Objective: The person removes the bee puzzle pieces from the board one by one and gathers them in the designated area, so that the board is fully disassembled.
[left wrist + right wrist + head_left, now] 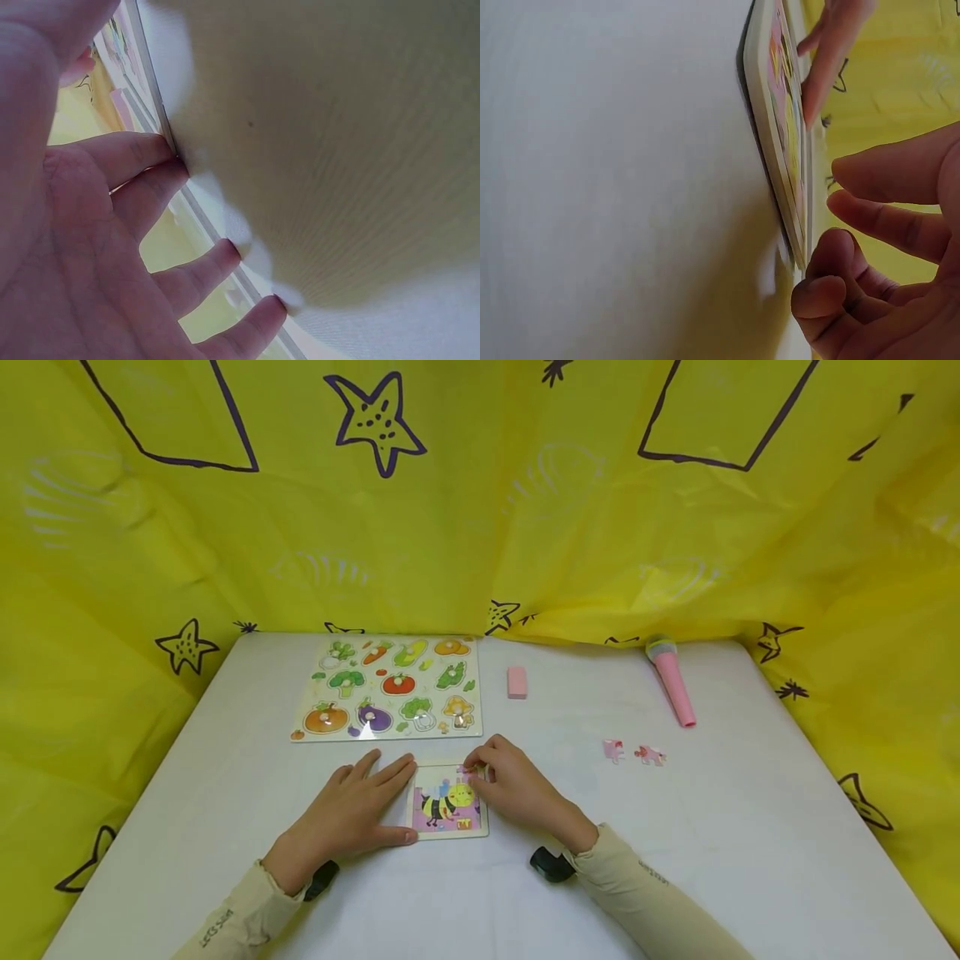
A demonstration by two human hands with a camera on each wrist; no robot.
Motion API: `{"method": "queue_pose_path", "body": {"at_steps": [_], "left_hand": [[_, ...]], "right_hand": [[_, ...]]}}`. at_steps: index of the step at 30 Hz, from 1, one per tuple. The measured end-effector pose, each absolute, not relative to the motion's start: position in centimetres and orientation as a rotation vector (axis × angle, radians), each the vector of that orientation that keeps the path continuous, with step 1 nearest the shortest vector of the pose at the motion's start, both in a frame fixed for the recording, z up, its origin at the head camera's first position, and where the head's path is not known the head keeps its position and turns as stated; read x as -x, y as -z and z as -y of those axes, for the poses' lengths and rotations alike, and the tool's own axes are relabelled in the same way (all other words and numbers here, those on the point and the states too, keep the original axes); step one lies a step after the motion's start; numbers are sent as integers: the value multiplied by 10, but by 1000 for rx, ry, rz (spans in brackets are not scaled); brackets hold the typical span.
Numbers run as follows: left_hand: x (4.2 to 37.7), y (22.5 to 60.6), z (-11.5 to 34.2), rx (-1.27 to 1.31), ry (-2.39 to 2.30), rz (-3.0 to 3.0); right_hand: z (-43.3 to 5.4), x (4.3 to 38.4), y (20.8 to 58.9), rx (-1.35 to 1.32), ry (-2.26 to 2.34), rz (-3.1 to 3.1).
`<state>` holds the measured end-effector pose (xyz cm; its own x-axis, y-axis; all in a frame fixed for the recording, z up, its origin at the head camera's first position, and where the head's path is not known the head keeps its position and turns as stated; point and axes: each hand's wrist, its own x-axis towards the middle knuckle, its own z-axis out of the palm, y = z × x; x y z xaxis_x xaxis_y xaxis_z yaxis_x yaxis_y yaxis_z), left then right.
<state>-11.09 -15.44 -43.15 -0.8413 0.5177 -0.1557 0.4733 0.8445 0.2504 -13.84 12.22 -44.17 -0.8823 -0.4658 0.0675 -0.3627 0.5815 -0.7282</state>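
Note:
A small square jigsaw puzzle of a bee (442,806) lies in a pale tray (452,837) in the head view. My left hand (358,804) rests spread along the tray's left side, thumb at the lower left corner and index finger at the upper left. At the upper right corner is my right hand (517,783), its bent fingertips over the puzzle there. The right wrist view shows its thumb (889,174) and the finger beside it a little apart, with nothing visible between them. Two loose pink puzzle pieces, one (613,751) left of the other (651,756), lie to the right.
Behind the tray lies a vegetable peg board (390,687). A pink block (517,682) is right of it, and a pink toy microphone (675,685) lies at the back right. Yellow patterned cloth (465,543) hangs around the back and sides of the white table (750,843).

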Motion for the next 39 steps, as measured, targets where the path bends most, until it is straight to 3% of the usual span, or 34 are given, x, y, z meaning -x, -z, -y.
{"method": "queue_pose_path", "body": {"at_steps": [14,39], "left_hand": [[112,431,154,-781,-298,-2814],[111,431,153,-747,-305,-2795]], "right_hand": [[-106,136,447,782,1030,-2711],[-110,135,450,810,1160,-2728]]}}
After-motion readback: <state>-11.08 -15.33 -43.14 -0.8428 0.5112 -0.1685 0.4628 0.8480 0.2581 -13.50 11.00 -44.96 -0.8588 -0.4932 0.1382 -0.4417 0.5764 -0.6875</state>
